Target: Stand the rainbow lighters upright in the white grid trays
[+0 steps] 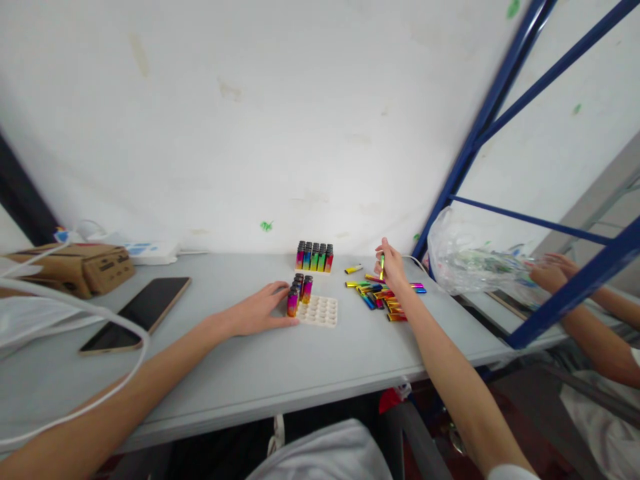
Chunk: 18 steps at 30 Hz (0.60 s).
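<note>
At the right hand: closed on one lighter, long axis upright.
Tray: left of that grip, nearer the left hand.
Left grip: flat, holding nothing, touching the tray's near edge.
Loose lighters: just below the right grip.

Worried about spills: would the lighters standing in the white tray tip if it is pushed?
Probably not: the lighters sit in holes of the tray. The tray looks thin, so it likely slides easily on the smooth table.
</note>
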Motion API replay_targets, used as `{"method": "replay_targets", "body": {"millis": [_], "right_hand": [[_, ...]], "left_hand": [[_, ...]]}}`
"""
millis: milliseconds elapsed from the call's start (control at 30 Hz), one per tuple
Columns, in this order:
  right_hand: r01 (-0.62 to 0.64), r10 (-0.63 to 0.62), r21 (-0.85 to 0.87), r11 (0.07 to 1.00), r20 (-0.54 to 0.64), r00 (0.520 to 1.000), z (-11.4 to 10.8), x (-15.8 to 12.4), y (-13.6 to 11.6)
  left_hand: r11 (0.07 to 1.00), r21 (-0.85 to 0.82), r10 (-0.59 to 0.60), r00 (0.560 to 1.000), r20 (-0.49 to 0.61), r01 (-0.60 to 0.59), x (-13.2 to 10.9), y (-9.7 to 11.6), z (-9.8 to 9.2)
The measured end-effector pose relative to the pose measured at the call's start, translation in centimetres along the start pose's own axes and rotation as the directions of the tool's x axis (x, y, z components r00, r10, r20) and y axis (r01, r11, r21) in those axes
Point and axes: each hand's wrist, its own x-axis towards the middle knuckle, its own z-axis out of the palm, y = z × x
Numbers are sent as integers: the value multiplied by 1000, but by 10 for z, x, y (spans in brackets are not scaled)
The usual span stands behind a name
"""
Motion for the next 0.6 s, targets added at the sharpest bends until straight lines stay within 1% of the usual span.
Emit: {"method": "replay_targets", "body": {"millis": [100,200,267,367,433,533,600], "right_hand": [[-82,86,-34,996,120,989,11,-11,-5],[-92,114,-96,991,260,959,23,-21,-5],[-126,159,-111,986,374,914,31,-26,-4],[-243,240,-64,968,524,817,38,-33,-3],[-261,222,-20,965,588,777,40,-37,-4],[-197,128,33,980,654,746,42,-43,-8],[-177,82,69,982,685,724,44,-47,-11]], "left_hand": [[1000,-10,8,1000,-8,-8,0,-1,0],[1000,11,-7,1000,15,7,0,-1,0],[999,35,-15,999,30,14,0,0,0],[999,48,-19,999,38,17,0,0,0],[999,40,-21,999,34,20,0,0,0],[999,29,-25,999,31,24,0,1,0],[1000,24,-21,999,33,21,0,2,-1]]}}
